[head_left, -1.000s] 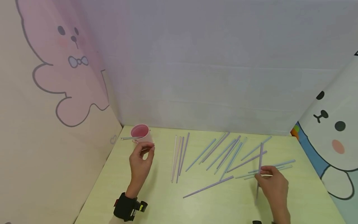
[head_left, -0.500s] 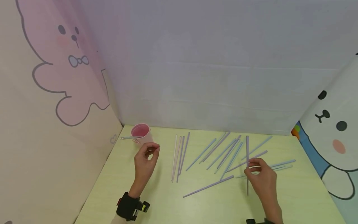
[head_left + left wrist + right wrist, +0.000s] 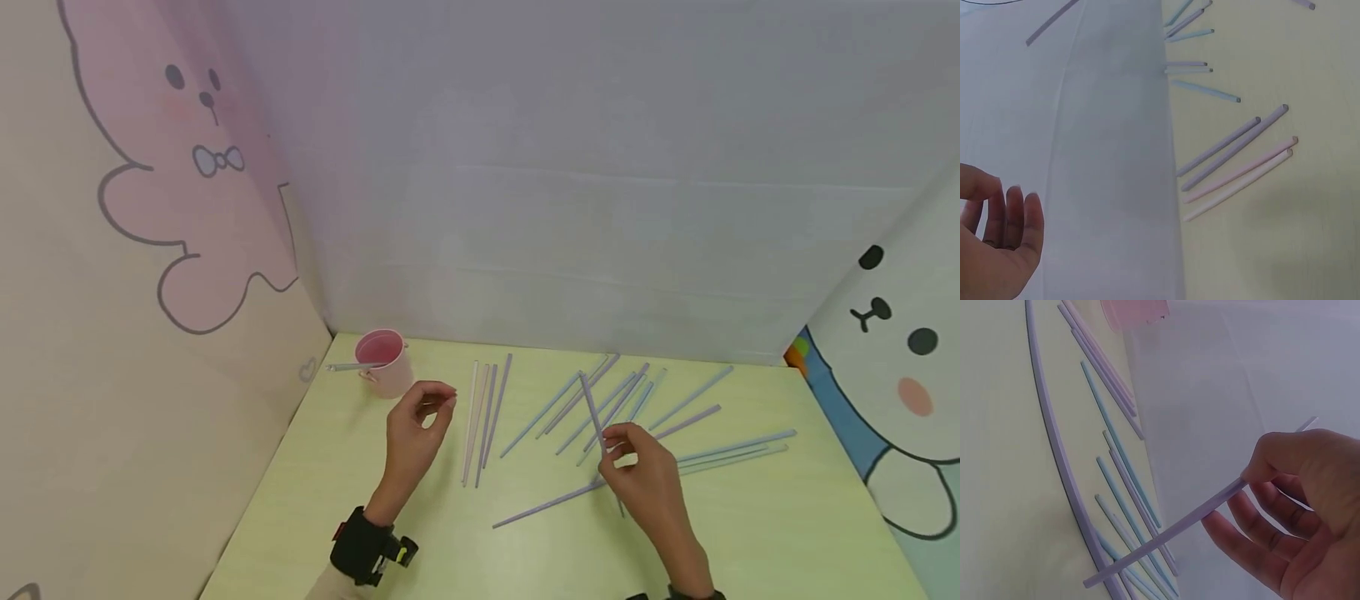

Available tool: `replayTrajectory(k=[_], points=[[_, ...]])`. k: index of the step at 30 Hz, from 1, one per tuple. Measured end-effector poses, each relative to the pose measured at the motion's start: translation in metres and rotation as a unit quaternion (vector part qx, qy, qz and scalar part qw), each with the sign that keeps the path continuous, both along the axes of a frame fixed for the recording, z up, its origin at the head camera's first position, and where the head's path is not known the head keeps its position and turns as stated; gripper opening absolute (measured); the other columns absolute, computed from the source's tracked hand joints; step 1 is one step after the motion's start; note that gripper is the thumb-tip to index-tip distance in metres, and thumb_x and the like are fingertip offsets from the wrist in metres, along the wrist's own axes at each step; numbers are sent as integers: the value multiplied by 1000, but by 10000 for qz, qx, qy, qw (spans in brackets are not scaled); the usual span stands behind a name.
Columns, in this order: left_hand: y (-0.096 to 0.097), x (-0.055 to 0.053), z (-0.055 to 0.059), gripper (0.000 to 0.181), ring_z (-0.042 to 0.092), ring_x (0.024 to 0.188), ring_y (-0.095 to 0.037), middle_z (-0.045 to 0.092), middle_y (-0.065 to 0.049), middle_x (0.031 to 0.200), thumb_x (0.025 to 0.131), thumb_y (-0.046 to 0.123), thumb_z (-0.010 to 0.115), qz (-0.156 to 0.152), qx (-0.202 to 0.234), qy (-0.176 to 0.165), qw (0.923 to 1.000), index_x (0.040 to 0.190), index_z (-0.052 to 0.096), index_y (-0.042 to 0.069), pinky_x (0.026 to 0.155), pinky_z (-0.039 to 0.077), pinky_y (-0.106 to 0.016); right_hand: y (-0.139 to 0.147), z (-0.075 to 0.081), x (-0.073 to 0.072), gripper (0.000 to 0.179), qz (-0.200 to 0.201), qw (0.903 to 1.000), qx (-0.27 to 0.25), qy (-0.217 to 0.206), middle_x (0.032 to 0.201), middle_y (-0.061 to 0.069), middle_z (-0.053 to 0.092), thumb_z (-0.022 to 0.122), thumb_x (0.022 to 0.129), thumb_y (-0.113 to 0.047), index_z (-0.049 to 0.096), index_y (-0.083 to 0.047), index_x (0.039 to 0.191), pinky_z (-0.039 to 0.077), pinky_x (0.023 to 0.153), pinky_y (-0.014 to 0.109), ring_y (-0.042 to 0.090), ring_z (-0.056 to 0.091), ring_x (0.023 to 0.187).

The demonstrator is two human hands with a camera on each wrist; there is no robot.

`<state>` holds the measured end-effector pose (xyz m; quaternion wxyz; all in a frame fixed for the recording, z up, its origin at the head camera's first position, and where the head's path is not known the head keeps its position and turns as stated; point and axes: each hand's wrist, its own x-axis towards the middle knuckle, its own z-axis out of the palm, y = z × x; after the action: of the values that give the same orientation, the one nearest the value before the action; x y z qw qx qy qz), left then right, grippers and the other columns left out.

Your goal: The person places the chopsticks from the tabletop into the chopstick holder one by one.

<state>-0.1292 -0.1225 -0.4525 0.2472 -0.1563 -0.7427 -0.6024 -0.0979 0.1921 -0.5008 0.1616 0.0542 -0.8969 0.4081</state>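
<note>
My right hand (image 3: pixel 647 483) pinches a thin purple straw (image 3: pixel 592 406) between thumb and fingers, tilted over the spread of straws. In the right wrist view the straw slants down-left from the thumb. My left hand (image 3: pixel 418 429) hovers with loosely curled fingers, thumb close to the fingertips, and nothing shows in it. Behind it stands a small pink bucket (image 3: pixel 392 381), with pale straws (image 3: pixel 348 367) poking out leftward over its rim. Right of the left hand lies a row of pink, white and purple straws (image 3: pixel 476 423).
Several blue, purple and pale straws (image 3: pixel 690 398) lie scattered on the right of the light yellow table (image 3: pixel 315 500). One purple straw (image 3: pixel 546 504) lies nearer the front. A pale cloth (image 3: pixel 570 250) rises behind the table, with printed cartoon sheets at both sides.
My right hand has carried the purple straw leftward from the right side, and the straw now leans left at its top. My left hand has drifted right, away from the bucket.
</note>
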Motion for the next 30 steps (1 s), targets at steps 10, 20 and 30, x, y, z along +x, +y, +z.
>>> replayTrajectory(k=[10,20,30], points=[[15,4,-2,18,64,83,-35,66,-24,92,82,-19,66,-280,18,-87,9996,99,64,-12,73,60,-47,-31,1,1,28,663,9976,-171,108,86,-2,68,69,77,2,65,-13,100,60,53,22,9,63,75],[28,2,-20,23,66,84,-24,67,-19,95,84,-10,70,-949,-6,309,9950,105,64,-5,75,62,-37,-62,7,6,30,1330,9892,-375,488,89,-4,66,70,77,2,64,-13,102,61,55,24,8,63,78],[40,14,-4,24,65,82,-26,66,-19,91,81,-17,70,-1357,184,408,9897,102,62,-8,74,62,-39,-81,6,11,30,1621,9831,-489,703,93,-10,63,70,77,1,64,-15,102,62,56,28,4,62,81]])
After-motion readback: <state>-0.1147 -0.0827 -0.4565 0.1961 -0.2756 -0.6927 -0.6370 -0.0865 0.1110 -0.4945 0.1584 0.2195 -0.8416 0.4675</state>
